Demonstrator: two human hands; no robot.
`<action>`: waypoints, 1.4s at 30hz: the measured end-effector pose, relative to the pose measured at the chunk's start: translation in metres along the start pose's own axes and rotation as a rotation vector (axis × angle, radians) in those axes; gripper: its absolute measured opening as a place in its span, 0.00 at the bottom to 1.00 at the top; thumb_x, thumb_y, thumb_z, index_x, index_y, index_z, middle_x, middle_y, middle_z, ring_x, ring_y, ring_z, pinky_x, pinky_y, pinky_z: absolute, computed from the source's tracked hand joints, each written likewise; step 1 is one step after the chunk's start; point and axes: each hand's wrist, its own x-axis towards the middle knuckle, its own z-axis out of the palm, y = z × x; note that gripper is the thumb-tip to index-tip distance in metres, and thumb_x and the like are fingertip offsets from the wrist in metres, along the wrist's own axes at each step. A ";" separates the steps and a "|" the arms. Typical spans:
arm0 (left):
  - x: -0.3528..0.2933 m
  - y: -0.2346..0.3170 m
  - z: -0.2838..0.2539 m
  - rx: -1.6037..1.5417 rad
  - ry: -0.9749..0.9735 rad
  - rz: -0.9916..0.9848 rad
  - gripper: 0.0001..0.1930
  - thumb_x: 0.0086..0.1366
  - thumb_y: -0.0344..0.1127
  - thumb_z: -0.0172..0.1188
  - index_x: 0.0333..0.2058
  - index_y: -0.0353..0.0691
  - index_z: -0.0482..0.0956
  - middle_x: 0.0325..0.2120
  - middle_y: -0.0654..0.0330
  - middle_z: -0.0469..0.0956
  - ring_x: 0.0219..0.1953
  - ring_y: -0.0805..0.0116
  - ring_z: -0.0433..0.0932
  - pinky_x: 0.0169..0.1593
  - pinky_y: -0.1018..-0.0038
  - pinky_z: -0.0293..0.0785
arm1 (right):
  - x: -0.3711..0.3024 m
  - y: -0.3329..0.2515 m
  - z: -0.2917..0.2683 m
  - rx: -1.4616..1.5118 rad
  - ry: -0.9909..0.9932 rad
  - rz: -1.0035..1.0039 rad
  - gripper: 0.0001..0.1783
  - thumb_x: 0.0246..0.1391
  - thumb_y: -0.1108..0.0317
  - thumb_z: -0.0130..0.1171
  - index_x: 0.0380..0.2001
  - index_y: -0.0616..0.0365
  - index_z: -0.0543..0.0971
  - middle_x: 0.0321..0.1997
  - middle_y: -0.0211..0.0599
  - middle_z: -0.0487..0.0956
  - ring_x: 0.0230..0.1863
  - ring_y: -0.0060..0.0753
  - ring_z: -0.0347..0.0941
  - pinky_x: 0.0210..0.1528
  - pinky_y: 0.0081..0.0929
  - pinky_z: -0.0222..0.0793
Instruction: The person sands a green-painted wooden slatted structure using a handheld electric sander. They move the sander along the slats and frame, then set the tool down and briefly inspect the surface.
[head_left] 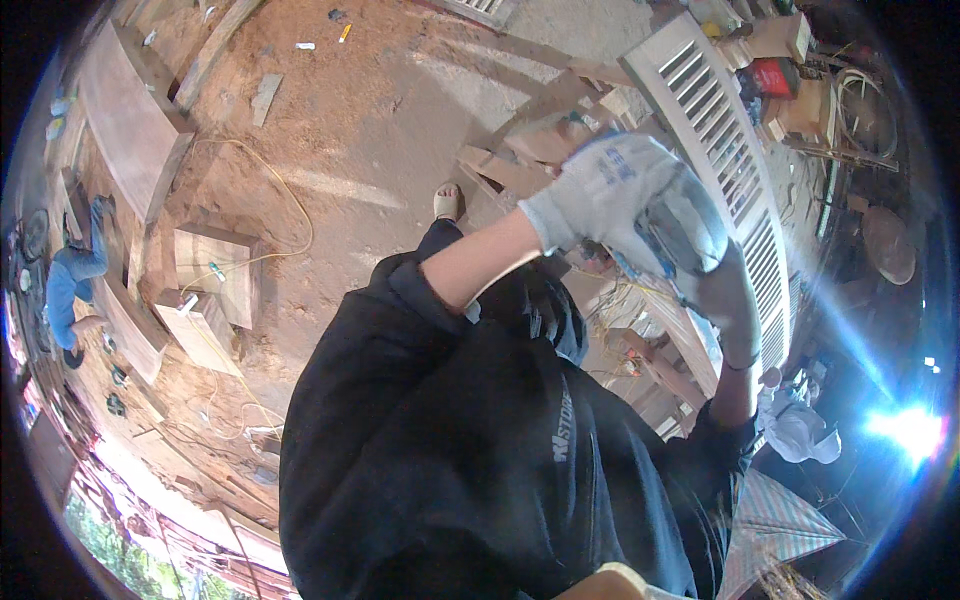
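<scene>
Both my hands wear pale grey work gloves and meet in front of a long slatted wooden panel [690, 75]. My left hand [612, 190] reaches across from the left with bent fingers. My right hand [722, 285] comes up from below on the right, close against it. Between them shows a dark, bluish-grey rounded shape [672, 228]; the gloves cover most of it, so its kind is unclear. The panel stands just beyond and right of my hands, its row of narrow slots running away from me and curving with the lens.
Curved wooden boards [135, 115] and wooden blocks [210, 260] lie at left, with a yellow cord [300, 205] across the dirt floor. One person in blue [75, 285] is at far left, another in grey [797, 425] at right. A red container [773, 78] stands behind the panel.
</scene>
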 end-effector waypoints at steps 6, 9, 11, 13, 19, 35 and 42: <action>0.000 -0.001 0.004 0.020 0.045 0.057 0.51 0.32 0.72 0.71 0.48 0.38 0.74 0.47 0.49 0.75 0.52 0.48 0.74 0.60 0.59 0.66 | 0.007 0.002 0.001 0.017 -0.036 0.139 0.24 0.47 0.64 0.69 0.47 0.64 0.78 0.45 0.47 0.83 0.46 0.39 0.80 0.49 0.34 0.75; 0.001 0.008 0.025 -0.022 0.019 0.110 0.50 0.37 0.73 0.69 0.48 0.35 0.73 0.46 0.48 0.75 0.51 0.48 0.74 0.60 0.59 0.66 | -0.013 -0.004 -0.002 0.010 0.033 0.280 0.26 0.48 0.66 0.69 0.50 0.64 0.76 0.47 0.43 0.82 0.47 0.34 0.79 0.52 0.31 0.72; 0.000 0.012 0.033 -0.050 0.031 0.114 0.49 0.40 0.73 0.67 0.48 0.32 0.73 0.46 0.47 0.75 0.52 0.48 0.73 0.60 0.60 0.66 | -0.021 -0.012 -0.001 0.041 0.023 0.214 0.26 0.52 0.72 0.64 0.55 0.64 0.73 0.51 0.39 0.80 0.52 0.27 0.75 0.56 0.28 0.68; -0.002 0.015 0.034 -0.042 -0.047 0.070 0.49 0.38 0.73 0.68 0.48 0.34 0.73 0.46 0.47 0.75 0.52 0.48 0.73 0.59 0.60 0.66 | -0.021 -0.021 -0.001 -0.026 0.021 0.264 0.25 0.50 0.70 0.65 0.53 0.64 0.75 0.48 0.42 0.82 0.49 0.31 0.77 0.53 0.29 0.71; -0.005 -0.010 -0.016 -0.072 -0.029 0.012 0.50 0.34 0.72 0.70 0.48 0.36 0.74 0.44 0.49 0.77 0.49 0.50 0.75 0.53 0.58 0.69 | 0.016 -0.004 0.008 -0.290 0.102 0.066 0.25 0.47 0.61 0.70 0.45 0.66 0.79 0.35 0.48 0.83 0.39 0.44 0.81 0.43 0.34 0.76; -0.003 -0.011 -0.031 -0.040 0.066 -0.057 0.49 0.31 0.68 0.72 0.48 0.39 0.73 0.43 0.48 0.77 0.48 0.48 0.75 0.53 0.59 0.70 | 0.024 -0.031 0.000 -0.421 -0.055 -0.092 0.22 0.50 0.65 0.64 0.48 0.63 0.75 0.44 0.43 0.79 0.46 0.43 0.76 0.48 0.36 0.72; -0.008 0.009 -0.013 -0.078 0.101 -0.082 0.49 0.30 0.66 0.75 0.49 0.40 0.75 0.42 0.51 0.77 0.46 0.51 0.77 0.52 0.60 0.72 | 0.022 -0.041 -0.005 -0.240 -0.139 -0.021 0.18 0.55 0.63 0.64 0.46 0.64 0.78 0.43 0.43 0.81 0.39 0.28 0.79 0.44 0.30 0.74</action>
